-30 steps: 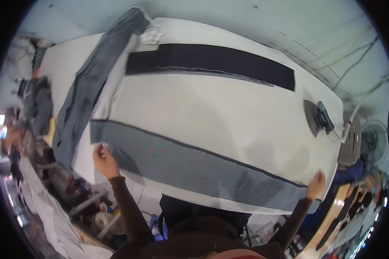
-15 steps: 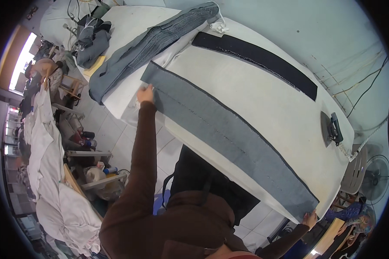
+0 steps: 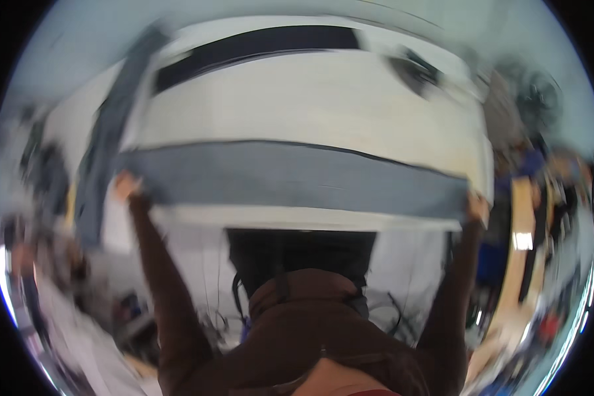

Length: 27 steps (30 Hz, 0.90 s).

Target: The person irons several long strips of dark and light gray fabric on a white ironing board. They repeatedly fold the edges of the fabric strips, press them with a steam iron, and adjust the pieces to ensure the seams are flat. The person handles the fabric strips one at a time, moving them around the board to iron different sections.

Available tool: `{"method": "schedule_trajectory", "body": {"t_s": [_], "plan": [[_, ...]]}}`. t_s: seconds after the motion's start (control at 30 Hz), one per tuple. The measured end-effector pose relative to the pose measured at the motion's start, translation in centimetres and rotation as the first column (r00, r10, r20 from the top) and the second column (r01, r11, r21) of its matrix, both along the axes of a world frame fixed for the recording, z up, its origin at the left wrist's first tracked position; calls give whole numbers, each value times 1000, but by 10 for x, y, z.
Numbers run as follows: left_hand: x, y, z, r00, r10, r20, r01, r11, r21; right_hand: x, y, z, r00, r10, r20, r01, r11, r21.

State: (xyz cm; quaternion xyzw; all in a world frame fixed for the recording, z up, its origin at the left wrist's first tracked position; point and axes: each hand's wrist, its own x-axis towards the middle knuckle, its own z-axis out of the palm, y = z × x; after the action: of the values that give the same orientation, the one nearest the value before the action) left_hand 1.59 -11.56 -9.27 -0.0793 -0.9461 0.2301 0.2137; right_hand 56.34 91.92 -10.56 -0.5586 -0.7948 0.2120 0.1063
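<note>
Progress looks about halfway, judging by how things lie. You've got the long grey fabric strip (image 3: 297, 179) stretched flat across the near side of the white tabletop (image 3: 310, 99), running almost the full width, its near long edge close to the table's front edge. Your left hand (image 3: 124, 186) sits at the left end of the strip and your right hand (image 3: 476, 206) at the right end, arms spread wide. The frame is pretty smeared, so I can't tell whether either grip is actually pinching the cloth or just resting on its corners.

What's done: the strip is laid out lengthwise and looks mostly smooth. What seems left: squaring the ends, since the right end dips a bit lower than the left, so I'd guess it needs a little tug to lie straight.

Around it: a dark, nearly black strip (image 3: 257, 45) lies along the far side of the tabletop, well apart from yours. A blue-grey denim piece (image 3: 109, 132) hangs down the left end, close to your left hand, so that's the one thing that could get in your way. There's a small dark object (image 3: 416, 69) at the far right, too blurry to name.
</note>
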Motion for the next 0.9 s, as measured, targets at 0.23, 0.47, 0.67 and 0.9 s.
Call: {"method": "schedule_trajectory", "body": {"t_s": [0.23,0.47,0.67,0.9], "plan": [[43,235,78,970,54,-239,225,188,956,23,28,27,895,-327,-304,278,941,-194],[232,599,210,921,-388,32,-104,-164,981,19,-1,27,649,-453,-611,257,887,-384],[386,733,121,-15,-997,-70,60,-71,996,15,-58,42,404,-533,-744,129,838,-531],[281,639,89,371,-925,85,-93,54,994,48,-55,30,595,-475,-649,189,867,-462]]}}
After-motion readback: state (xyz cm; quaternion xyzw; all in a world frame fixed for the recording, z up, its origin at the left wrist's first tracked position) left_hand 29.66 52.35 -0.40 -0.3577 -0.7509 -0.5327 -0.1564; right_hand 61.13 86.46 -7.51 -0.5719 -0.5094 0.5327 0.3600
